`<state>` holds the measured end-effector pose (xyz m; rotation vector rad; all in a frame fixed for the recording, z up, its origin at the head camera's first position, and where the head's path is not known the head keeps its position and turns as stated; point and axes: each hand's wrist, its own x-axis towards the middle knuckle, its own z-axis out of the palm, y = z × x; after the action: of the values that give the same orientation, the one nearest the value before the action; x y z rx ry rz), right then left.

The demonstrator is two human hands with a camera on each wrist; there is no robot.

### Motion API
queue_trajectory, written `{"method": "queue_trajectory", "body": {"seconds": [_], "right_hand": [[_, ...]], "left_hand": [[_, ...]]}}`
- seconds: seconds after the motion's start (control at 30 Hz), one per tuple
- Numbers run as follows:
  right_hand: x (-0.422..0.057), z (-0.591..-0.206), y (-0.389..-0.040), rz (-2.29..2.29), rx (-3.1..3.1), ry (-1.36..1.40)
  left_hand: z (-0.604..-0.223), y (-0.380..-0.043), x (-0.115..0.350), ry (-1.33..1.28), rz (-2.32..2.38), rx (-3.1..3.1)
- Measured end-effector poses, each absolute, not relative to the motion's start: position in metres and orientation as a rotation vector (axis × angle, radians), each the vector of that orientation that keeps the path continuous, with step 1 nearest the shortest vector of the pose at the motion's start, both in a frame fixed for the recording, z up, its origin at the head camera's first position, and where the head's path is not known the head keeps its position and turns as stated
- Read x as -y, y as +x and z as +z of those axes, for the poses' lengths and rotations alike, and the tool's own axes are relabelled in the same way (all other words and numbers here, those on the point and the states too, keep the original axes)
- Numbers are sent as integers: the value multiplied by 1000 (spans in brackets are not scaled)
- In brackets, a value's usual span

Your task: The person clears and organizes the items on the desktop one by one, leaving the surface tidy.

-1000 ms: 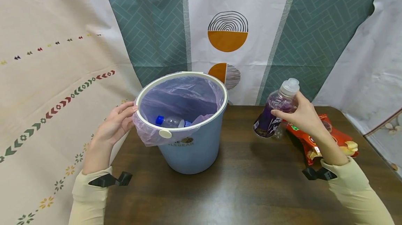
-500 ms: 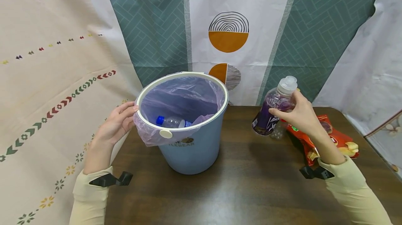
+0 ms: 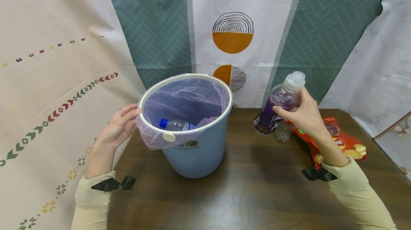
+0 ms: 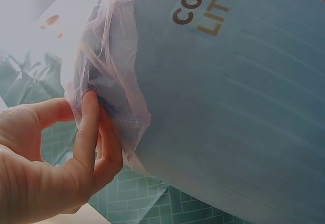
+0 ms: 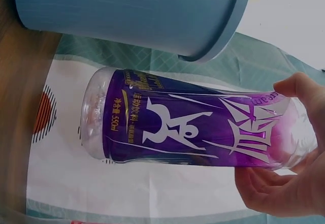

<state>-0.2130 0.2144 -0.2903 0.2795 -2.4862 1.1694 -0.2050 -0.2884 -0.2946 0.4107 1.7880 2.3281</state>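
Note:
A blue trash can (image 3: 199, 158) with a white rim and a thin purple liner bag (image 3: 151, 135) folded over its edge stands on the table. My left hand (image 3: 117, 126) pinches its left rim through the liner; the left wrist view shows the fingers against the bag's overhang (image 4: 114, 76). Inside the can lies a clear bottle with a blue cap (image 3: 174, 124). My right hand (image 3: 305, 116) grips a purple-labelled drink bottle (image 3: 271, 116) around its upper part, tilted and raised above the table. In the right wrist view this bottle (image 5: 167, 120) looks see-through at its base.
Behind my right hand, another clear plastic bottle (image 3: 283, 133) lies partly hidden on the brown table (image 3: 244, 183). A red chip bag (image 3: 341, 141) lies at the right, partly under my forearm. Patterned cloths (image 3: 232, 44) hang behind and beside the table.
My right hand has lifted the drink bottle a little and shifted it slightly left, uncovering more of the clear bottle behind. My left hand and the trash can have stayed put.

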Motion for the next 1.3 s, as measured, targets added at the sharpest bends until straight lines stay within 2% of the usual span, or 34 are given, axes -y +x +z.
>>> {"method": "queue_trajectory", "body": {"seconds": [1.3], "right_hand": [[-193,-274,-222,1372,2268,411]], "left_hand": [[-293,-205,288,379,2313,-1803]]}}
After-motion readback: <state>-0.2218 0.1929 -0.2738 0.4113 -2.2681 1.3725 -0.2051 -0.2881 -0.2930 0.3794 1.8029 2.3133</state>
